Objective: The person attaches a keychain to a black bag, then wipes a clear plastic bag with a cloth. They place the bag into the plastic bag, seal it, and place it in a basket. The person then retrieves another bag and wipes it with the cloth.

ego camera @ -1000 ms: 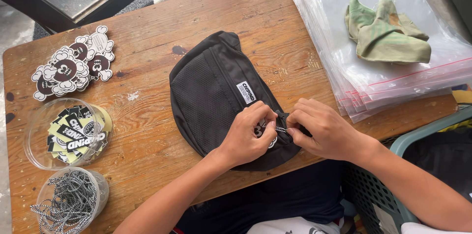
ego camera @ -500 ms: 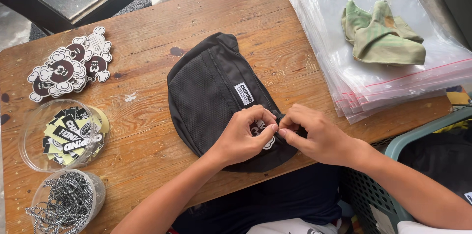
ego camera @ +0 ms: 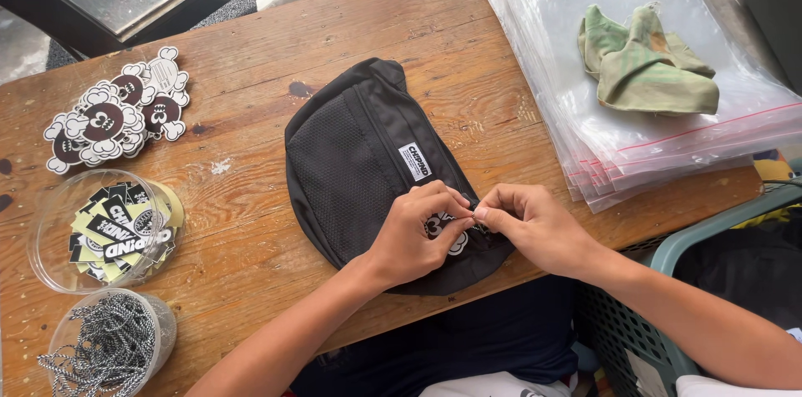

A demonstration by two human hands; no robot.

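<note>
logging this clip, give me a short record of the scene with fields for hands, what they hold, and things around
left hand: left hand pinches a small black-and-white tag on the pouch
right hand: right hand, fingers meet the left hand's at the tag
work item: black pouch lying flat on the wooden table
left side: cartoon stickers, tub of labels, tub of bead chains
right side: clear bags with a green cloth on top
lower right: green basket
</note>
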